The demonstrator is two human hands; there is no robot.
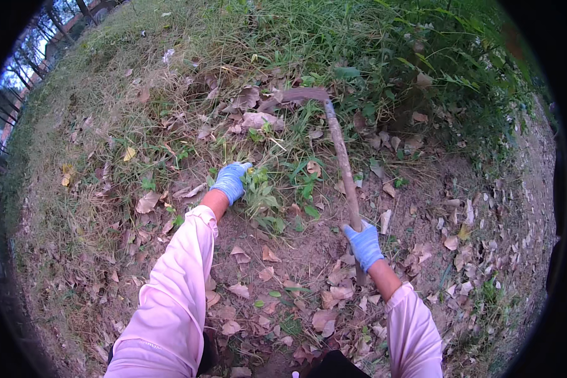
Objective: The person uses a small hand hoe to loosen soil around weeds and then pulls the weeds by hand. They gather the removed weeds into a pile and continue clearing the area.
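A blue knit glove covers my left hand, which is at a clump of leafy green weeds; its fingertips are partly lost among the stems, so its grasp cannot be made out. My right hand, gloved alike, is closed around the wooden handle of a sickle. From that hand the handle runs up and slightly left to a curved, rusty-brown blade, whose far end points left among grass and dry leaves. A short end of the handle shows below the right hand.
Dry fallen leaves lie scattered over brown soil. Taller grass grows ahead, and a dense green bush stands at the upper right. Tree trunks show at the upper left. Dark clothing shows at the bottom edge.
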